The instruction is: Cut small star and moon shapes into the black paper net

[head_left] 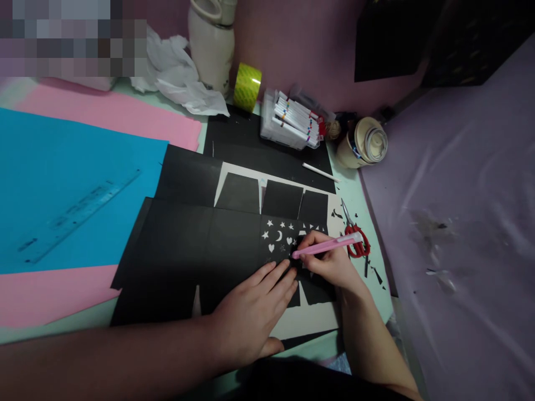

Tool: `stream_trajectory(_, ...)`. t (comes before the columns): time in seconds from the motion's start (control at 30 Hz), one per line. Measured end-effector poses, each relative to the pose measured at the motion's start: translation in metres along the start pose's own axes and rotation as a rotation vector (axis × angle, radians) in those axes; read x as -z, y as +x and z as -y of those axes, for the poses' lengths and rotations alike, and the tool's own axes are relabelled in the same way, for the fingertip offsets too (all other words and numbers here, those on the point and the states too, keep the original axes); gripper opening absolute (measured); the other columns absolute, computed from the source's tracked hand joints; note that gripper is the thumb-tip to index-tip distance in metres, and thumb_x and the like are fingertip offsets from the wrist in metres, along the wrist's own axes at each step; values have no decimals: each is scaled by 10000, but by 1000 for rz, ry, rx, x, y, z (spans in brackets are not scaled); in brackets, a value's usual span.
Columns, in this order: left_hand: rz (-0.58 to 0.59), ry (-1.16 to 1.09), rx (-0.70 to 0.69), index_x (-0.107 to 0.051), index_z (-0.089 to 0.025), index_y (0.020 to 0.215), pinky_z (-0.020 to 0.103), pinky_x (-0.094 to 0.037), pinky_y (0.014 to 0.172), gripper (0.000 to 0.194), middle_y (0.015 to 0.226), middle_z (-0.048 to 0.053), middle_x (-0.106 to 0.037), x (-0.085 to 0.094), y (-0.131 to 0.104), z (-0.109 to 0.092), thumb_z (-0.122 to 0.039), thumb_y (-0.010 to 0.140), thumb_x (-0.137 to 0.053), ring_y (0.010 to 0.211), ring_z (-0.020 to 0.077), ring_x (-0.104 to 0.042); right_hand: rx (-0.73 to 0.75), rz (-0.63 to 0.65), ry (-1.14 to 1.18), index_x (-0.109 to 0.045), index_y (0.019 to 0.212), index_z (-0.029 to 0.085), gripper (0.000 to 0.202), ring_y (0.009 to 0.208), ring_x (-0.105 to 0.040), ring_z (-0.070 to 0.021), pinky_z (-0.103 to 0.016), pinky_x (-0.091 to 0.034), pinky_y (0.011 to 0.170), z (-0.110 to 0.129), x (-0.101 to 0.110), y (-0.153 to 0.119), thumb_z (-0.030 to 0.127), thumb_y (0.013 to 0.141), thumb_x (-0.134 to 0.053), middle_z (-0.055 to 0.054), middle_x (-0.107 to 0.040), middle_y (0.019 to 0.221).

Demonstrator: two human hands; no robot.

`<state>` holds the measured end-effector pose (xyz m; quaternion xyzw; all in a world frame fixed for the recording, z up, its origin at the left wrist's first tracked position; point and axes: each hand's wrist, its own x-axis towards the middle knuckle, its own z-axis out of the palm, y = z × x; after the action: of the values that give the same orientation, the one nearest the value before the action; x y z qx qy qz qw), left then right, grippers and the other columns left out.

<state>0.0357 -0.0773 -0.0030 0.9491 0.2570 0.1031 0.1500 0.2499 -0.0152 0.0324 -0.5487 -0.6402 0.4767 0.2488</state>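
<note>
A large sheet of black card (236,239) lies flat, with slits and flaps along its edges. Stars, a moon and hearts are cut through its right part, and white shows through them. My left hand (254,306) rests flat on the card with fingers stretched out, just left of the working spot. Gripped in the fingers of my right hand (328,259) is a slim pink pen-shaped craft knife (320,247). Its tip meets the card beside the left fingertips; the blade itself is too small to make out. Part of the cut pattern is hidden under my right hand.
Red-handled scissors (356,239) and black scraps lie right of the card. Behind it are a white stick (321,172), a box of markers (292,122), yellow tape (247,87) and a jar (363,143). A clear ruler (83,214) lies on blue paper (54,161) at left.
</note>
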Motion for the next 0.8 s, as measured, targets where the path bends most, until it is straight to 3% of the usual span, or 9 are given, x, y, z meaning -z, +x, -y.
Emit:
stream_trajectory(0.3,-24,-3,-1,-397,-84,1450,436,75,1186,860,1565,153,-311,-1,-2,0,-673,833,-511,1475,315,-149,-9,6,56,-595,769,185,94,602,-565,-98,-192,-404,509,-6,-2,1,102,730,-619,9,-662,723)
stream_trajectory(0.8,-30,-7,-4,-399,-83,1446,430,62,1182,855,1558,160,-320,0,0,0,-673,837,-504,1470,313,-171,14,-43,22,-600,781,184,75,568,-538,-97,-206,-394,498,-7,-1,0,127,740,-626,19,-635,692)
